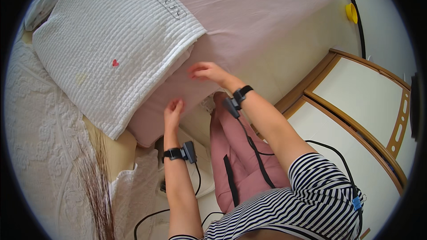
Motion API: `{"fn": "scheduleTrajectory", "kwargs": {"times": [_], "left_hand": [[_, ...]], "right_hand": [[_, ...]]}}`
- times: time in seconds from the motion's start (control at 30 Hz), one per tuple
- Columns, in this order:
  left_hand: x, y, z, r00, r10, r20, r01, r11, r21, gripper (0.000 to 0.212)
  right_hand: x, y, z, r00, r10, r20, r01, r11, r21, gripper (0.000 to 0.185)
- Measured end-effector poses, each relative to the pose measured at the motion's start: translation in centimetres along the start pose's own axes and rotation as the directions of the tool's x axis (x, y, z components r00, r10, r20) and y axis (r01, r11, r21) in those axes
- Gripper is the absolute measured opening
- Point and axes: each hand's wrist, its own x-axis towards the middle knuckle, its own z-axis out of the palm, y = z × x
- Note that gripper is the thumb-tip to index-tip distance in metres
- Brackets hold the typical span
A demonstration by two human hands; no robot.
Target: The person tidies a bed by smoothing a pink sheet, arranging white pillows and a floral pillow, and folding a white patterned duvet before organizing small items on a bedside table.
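My right hand [208, 72] hovers over the side of a bed with a pink fitted sheet [253, 0]. Its fingers are slightly bent and apart, blurred, and hold nothing. Lower and to the left, my left hand [173, 109] is loosely curled near the same pink edge, also blurred, with nothing seen in it. Just beyond both hands lies a white quilted pad [110, 33], bearing a small red heart and stitched writing. Its near edge looks layered, and a paler fabric shows beneath. Both hands seem apart from the pad.
A lace cloth [36, 106] covers a surface at the left, with thin dried twigs [100, 173] before it. A cabinet with wooden trim [350, 86] stands at the right. A yellow round object [351, 13] is near the wall. Cables [247, 133] run from my wrist devices.
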Motion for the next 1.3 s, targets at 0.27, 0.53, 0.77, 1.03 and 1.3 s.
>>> {"fn": "scheduleTrajectory", "kwargs": {"times": [0.27,0.53,0.77,1.03,1.3], "left_hand": [[2.3,-2.4,-0.6,0.945,-0.090,-0.314,-0.026,0.937,-0.348,0.021],[0.7,-2.5,1.8,0.960,-0.020,-0.280,-0.032,0.983,-0.179,0.020],[5.4,5.3,16.4,0.965,0.219,0.146,-0.163,0.932,-0.323,0.014],[11.1,4.2,23.6,0.971,0.105,-0.213,-0.156,0.958,-0.240,0.014],[9.7,5.5,30.4,0.882,0.192,-0.431,-0.104,0.970,0.220,0.013]], "right_hand": [[0.6,3.6,-5.7,0.909,-0.020,-0.416,0.222,0.868,0.444,0.054],[-5.8,2.5,-20.0,0.553,-0.144,-0.820,0.654,0.685,0.320,0.043],[10.1,-7.9,-9.2,0.802,-0.466,-0.373,0.577,0.446,0.684,0.049],[4.7,-4.5,-26.9,0.817,-0.399,-0.416,0.560,0.378,0.738,0.065],[-11.5,-2.3,-52.7,0.347,-0.032,-0.937,0.903,0.283,0.324,0.057]]}}
